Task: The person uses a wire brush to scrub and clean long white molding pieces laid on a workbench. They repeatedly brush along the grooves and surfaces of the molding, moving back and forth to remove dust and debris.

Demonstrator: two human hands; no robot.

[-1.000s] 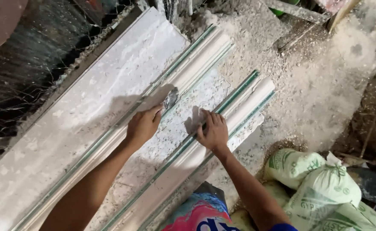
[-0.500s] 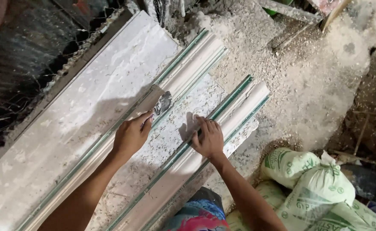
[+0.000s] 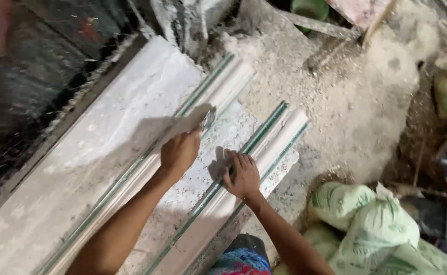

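Left hand (image 3: 180, 153) grips scraper (image 3: 208, 120); right hand (image 3: 242, 175) presses moulding (image 3: 264, 147).

Scraper (image 3: 208, 120) on mould (image 3: 132, 153); sacks (image 3: 376, 229) right; rubble (image 3: 345, 102) behind.

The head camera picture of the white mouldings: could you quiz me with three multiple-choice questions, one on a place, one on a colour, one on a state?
1. Where do the sacks lie?
A. lower right
B. upper left
C. on the mouldings

2. What colour are the strips along the mouldings?
A. red
B. green
C. yellow

3. What is the left hand doing?
A. hanging empty
B. gripping a metal blade tool
C. resting on a sack

Answers:
A, the pale green sacks sit at lower right.
B, green strips edge the white mouldings.
B, the left hand grips a metal blade tool, while the right hand rests flat on the other moulding.
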